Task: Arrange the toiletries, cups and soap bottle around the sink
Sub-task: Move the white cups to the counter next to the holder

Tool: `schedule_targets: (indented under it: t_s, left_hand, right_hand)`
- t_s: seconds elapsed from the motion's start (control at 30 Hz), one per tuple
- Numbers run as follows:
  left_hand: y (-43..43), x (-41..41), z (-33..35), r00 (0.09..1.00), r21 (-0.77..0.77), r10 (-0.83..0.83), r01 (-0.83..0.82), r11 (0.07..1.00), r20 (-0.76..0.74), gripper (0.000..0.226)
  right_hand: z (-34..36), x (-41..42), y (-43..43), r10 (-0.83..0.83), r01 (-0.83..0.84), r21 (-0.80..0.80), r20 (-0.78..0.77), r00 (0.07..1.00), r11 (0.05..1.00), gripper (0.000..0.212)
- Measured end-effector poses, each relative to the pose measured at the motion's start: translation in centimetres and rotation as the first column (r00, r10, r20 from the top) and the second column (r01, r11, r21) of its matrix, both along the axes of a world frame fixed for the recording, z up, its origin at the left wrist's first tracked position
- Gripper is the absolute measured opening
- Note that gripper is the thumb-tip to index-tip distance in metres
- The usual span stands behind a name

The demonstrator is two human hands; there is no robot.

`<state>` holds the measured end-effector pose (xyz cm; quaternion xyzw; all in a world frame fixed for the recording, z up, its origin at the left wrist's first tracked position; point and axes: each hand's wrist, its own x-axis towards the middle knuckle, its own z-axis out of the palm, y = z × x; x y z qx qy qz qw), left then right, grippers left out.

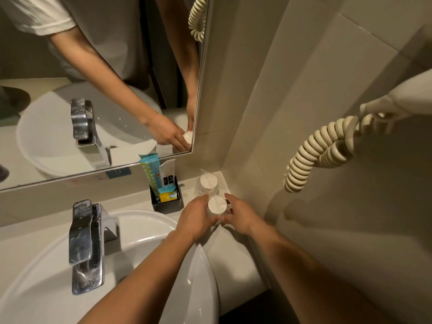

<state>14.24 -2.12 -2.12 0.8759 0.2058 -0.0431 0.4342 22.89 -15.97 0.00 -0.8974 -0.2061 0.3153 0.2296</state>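
Your left hand [195,215] and your right hand [238,216] both close around one cup [217,204], fingers curled on its two sides, and the cup stands on the counter [233,249] near the corner of the walls. It has a white paper cover on top, so you cannot see inside it, and your fingers hide its lower part. A second cup [208,181], covered in the same way, stands just behind it, right in the corner; whether the two touch I cannot tell.

To the left of the cups is a black holder [167,204]. In it stand a tall blue and yellow packet [149,171], a white packet [167,173] and a small yellow packet [167,196]. The print on them is too small to read.

The white sink [140,230] with a metal tap [85,244] is on the left, cut off by the lower edge. A mirror [93,66] is on the back wall. On the tiled right wall hangs a coiled cord [318,150].
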Motion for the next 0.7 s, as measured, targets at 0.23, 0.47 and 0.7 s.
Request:
schedule_targets:
  t_s: [0.23, 0.47, 0.7]
  left_hand:
    - [-0.4, -2.3, 1.2, 0.996, 0.091, 0.071, -0.067, 0.994, -0.049, 0.061]
    - [-2.6, -7.8, 3.8, 0.998, 0.328, 0.057, -0.067, 0.942, 0.04, 0.06]
    - [-6.1, -16.9, 6.3, 0.992, 0.565, 0.06, 0.012, 0.825, -0.11, 0.086]
  right_hand:
    - [1.5, -1.6, -1.0, -0.04, 0.046, -0.081, 0.079, 0.996, 0.996, 0.079]
    - [5.0, -6.1, -3.0, 0.071, -0.041, -0.119, 0.257, 0.964, 0.992, 0.071]
    - [8.4, -14.5, -6.0, 0.305, -0.232, -0.222, 0.4, 0.864, 0.947, 0.091]
